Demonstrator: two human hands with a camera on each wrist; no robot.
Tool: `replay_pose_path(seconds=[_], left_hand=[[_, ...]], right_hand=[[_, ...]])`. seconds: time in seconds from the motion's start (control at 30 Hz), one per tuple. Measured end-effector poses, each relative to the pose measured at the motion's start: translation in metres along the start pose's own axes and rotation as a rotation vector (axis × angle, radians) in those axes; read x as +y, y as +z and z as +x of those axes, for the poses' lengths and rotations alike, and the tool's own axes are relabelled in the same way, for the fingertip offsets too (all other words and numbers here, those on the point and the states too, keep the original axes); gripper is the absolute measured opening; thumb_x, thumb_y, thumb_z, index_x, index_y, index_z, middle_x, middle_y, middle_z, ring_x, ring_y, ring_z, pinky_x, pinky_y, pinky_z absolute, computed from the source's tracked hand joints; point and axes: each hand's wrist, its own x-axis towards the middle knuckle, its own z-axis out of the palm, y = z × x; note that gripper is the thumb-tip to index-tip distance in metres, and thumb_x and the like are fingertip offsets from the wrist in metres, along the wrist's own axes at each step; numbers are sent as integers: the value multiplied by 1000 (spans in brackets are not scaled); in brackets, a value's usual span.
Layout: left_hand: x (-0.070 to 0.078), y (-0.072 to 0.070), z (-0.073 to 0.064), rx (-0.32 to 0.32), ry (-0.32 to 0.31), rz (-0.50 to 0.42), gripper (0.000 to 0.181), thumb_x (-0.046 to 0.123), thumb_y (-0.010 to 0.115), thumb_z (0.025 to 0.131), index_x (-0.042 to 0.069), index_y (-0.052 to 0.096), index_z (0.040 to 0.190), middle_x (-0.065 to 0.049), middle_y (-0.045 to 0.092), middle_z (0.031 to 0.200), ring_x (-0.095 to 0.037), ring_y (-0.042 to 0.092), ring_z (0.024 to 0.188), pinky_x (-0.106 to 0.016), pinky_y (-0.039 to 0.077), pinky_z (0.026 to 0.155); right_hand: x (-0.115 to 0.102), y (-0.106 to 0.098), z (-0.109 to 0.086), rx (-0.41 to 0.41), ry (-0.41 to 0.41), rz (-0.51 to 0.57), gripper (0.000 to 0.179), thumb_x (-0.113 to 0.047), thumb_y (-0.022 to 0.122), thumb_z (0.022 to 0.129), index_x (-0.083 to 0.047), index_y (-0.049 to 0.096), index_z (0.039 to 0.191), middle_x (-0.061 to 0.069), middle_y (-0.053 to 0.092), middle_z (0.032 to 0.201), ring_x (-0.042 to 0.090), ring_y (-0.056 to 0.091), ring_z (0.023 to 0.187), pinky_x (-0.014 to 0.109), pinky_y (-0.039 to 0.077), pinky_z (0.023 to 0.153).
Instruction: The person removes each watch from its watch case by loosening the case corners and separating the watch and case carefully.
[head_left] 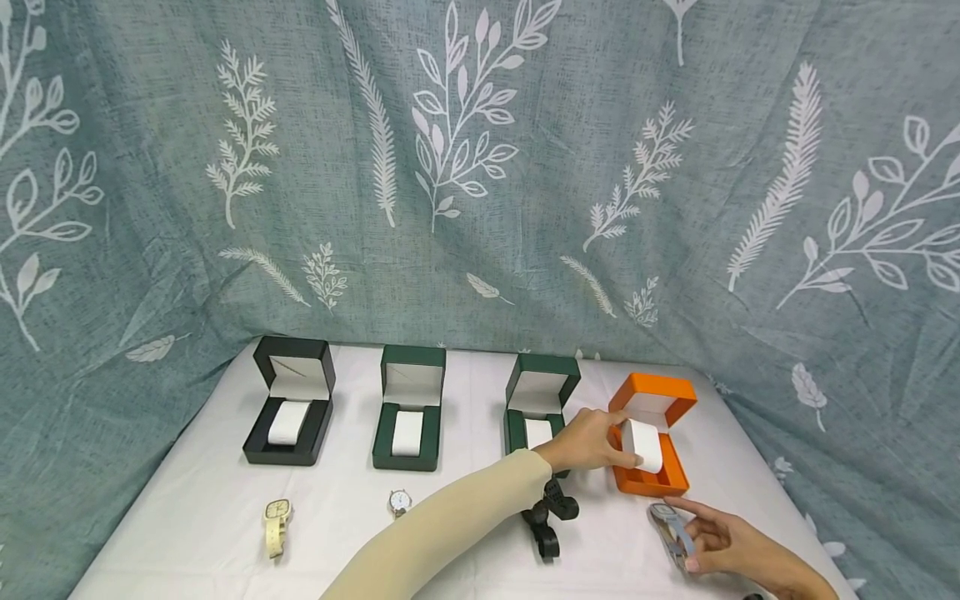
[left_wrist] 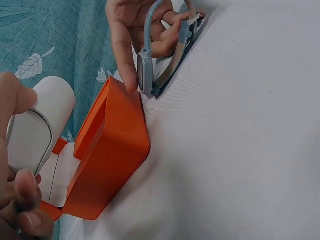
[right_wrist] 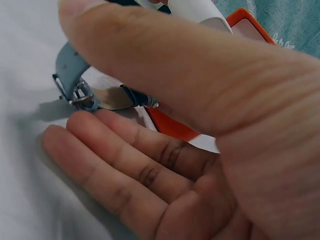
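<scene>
My left hand [head_left: 587,440] grips a white watch cushion [head_left: 645,447] between thumb and fingers. The cushion is tilted, above the base of an open orange watch box [head_left: 651,483]. In the left wrist view the cushion [left_wrist: 56,102] shows a pale end with a dark outline. Just in front of that box, my right hand [head_left: 723,540] holds a wristwatch [head_left: 675,530] with a light blue strap between index finger and thumb. Its buckle [right_wrist: 82,97] is fastened, and the strap forms a loop. The thumb hides part of the watch in the right wrist view.
To the left stand a black box [head_left: 281,457], a green box [head_left: 405,461] and another green box [head_left: 542,367], all open with white cushions. A cream watch [head_left: 276,527], a small round-faced watch [head_left: 400,502] and black straps [head_left: 546,518] lie in front. A patterned curtain hangs behind.
</scene>
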Motion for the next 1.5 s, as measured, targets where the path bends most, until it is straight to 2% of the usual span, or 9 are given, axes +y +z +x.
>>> replay_pose_path(seconds=[0.23, 0.37, 0.53, 0.8, 0.97, 1.1, 1.23, 1.37, 1.5], left_hand=[[1, 1, -1, -9, -31, -27, 82, 45, 82, 88, 7, 49, 153, 10, 37, 49, -5, 30, 46, -19, 30, 49], [2, 1, -1, -1, -27, -18, 82, 45, 82, 88, 6, 50, 152, 10, 37, 51, -5, 31, 49, -19, 31, 51], [2, 0, 0, 8, -15, -19, 83, 45, 82, 88, 5, 50, 152, 11, 30, 51, -4, 27, 45, -18, 29, 49], [0, -1, 1, 6, -11, -24, 82, 46, 81, 89, 5, 50, 152, 11, 30, 48, -4, 25, 41, -18, 29, 48], [-1, 0, 0, 11, -6, -14, 81, 46, 81, 88, 6, 51, 152, 10, 32, 48, -4, 25, 42, -19, 30, 50], [-2, 1, -1, 20, -1, -3, 79, 45, 81, 89, 6, 52, 151, 10, 29, 47, -5, 23, 41, -18, 27, 48], [-1, 0, -1, 15, -17, -30, 80, 43, 82, 88, 7, 51, 152, 9, 26, 48, -6, 22, 40, -19, 25, 45], [-1, 0, -2, 19, -25, -32, 80, 43, 83, 87, 6, 52, 152, 9, 25, 50, -5, 22, 41, -19, 24, 46], [-2, 0, -1, 29, -14, -7, 79, 43, 83, 87, 6, 53, 150, 9, 25, 52, -5, 22, 45, -19, 25, 49]], right_hand=[[3, -1, -5, 19, -33, 10, 70, -18, 59, 107, 6, 19, 159, 15, 61, 118, 34, 64, 100, 44, 55, 86], [3, -1, -5, 30, -69, 48, 65, -14, 57, 107, 7, 24, 158, 17, 63, 118, 34, 65, 102, 44, 57, 87], [0, 1, -2, 88, -38, 20, 62, -17, 58, 107, 5, 29, 157, 16, 65, 115, 32, 65, 99, 45, 58, 84], [-15, 17, 7, 173, 6, -133, 63, -28, 63, 105, 4, 39, 154, 12, 63, 107, 29, 64, 85, 42, 57, 72], [-24, 34, 15, 229, -6, -289, 67, -33, 75, 97, -2, 49, 150, 9, 58, 103, 21, 56, 75, 36, 54, 61], [-28, 44, 22, 257, -90, -428, 73, -34, 85, 86, -3, 54, 145, 7, 56, 98, 17, 51, 69, 30, 46, 57], [-27, 49, 26, 282, -191, -555, 76, -36, 92, 77, -4, 59, 138, 5, 55, 96, 13, 49, 72, 27, 42, 59], [-25, 49, 25, 286, -256, -660, 68, -42, 90, 78, -10, 64, 133, 1, 61, 109, 8, 50, 84, 26, 44, 67], [-23, 46, 22, 260, -281, -640, 53, -38, 87, 82, -16, 68, 126, -3, 64, 108, 7, 52, 84, 26, 45, 68]])
